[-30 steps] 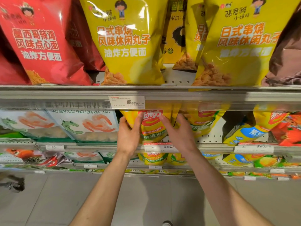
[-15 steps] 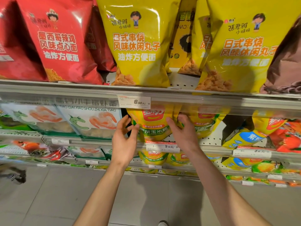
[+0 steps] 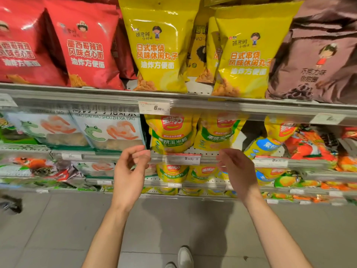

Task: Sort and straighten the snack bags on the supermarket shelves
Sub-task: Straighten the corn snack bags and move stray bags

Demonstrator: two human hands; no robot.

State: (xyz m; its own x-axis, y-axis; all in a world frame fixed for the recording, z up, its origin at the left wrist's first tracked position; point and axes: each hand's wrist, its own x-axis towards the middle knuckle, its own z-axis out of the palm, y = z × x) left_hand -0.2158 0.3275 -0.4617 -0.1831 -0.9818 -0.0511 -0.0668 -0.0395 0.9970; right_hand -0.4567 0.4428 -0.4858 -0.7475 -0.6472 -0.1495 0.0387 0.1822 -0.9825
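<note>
Both hands, left hand [image 3: 129, 172] and right hand [image 3: 236, 170], have come off the yellow corn bag [image 3: 172, 135]; fingers loosely curled, holding nothing. That bag seems straightened; next needs reaching to the leaning neighbour bag [image 3: 217, 132].

yellow corn snack bag [image 3: 172, 132], upright, second shelf, ungripped

Two empty hands — left hand [image 3: 129, 172], right hand [image 3: 236, 170] — before corn bag [image 3: 172, 132]

Both bare forearms reach up and forward, roughly parallel. The left hand [image 3: 129, 172] has its fingers [image 3: 142, 154] loosely curled with nothing in them. The right hand [image 3: 236, 170] looks relaxed too, fingers bent inward, holding nothing.
</note>
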